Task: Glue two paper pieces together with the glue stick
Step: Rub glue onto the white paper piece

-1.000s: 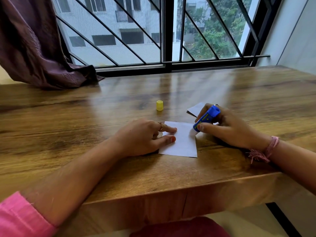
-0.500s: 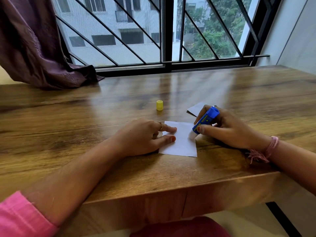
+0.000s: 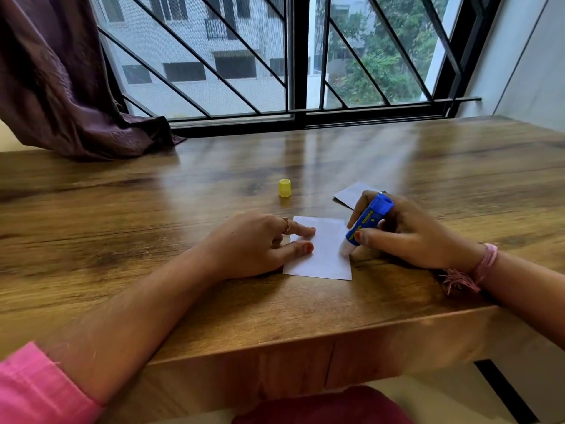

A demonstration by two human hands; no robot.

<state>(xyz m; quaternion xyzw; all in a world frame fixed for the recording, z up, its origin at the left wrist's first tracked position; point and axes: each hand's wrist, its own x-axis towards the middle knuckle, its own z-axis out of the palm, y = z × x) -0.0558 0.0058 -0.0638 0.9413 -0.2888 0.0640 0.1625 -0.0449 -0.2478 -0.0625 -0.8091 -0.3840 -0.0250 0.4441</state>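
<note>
Glue stick (image 3: pixel 369 220) tip moved down the paper (image 3: pixel 327 255) edge, right hand (image 3: pixel 406 234) gripping it, left hand (image 3: pixel 260 243) flat on paper, second paper (image 3: pixel 351 192) partly hidden, label unreadable.

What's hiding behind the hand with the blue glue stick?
Behind the right hand, which grips the blue glue stick, a second paper piece lies on the wooden table. Only its far corner shows; the hand covers the rest, so its full shape can't be seen.

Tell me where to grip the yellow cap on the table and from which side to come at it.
Pinch the yellow cap by its side walls, coming down from above. It stands upright and alone on the table, slightly tapered toward the top, so thumb and finger should close low around it.
</note>
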